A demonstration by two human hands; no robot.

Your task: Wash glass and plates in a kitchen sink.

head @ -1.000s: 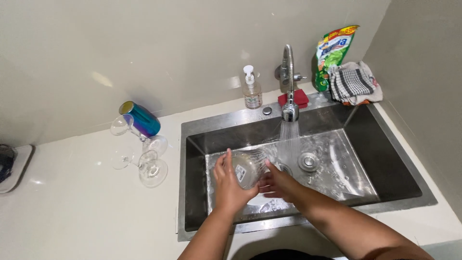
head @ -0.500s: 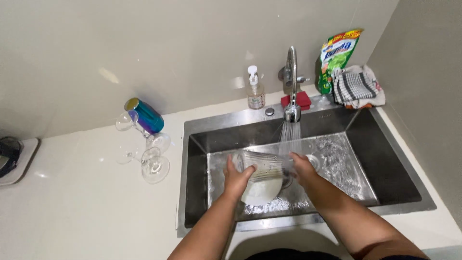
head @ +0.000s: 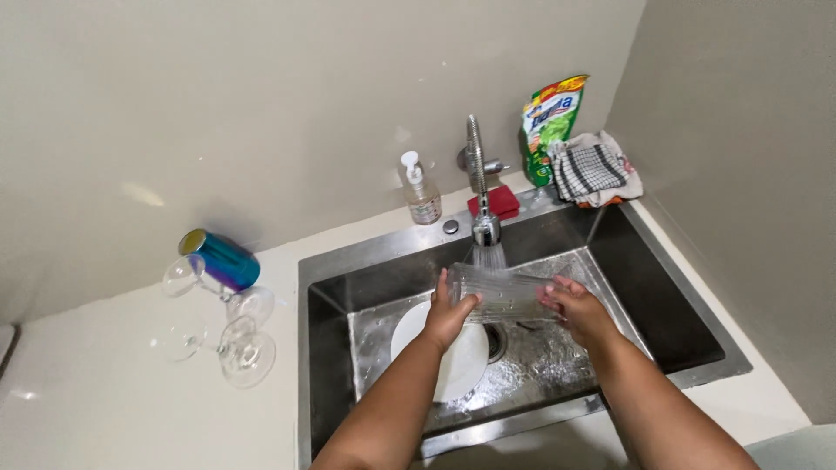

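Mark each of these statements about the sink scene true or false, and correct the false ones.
1. Both hands hold the clear ribbed glass sideways under the running tap. True.
2. The round white plate sits on the counter. False: it lies in the steel sink.
3. Two clear wine glasses lie beside the iridescent blue cup. True.
4. The checked cloth hangs over the tap. False: it sits at the sink's back right corner.
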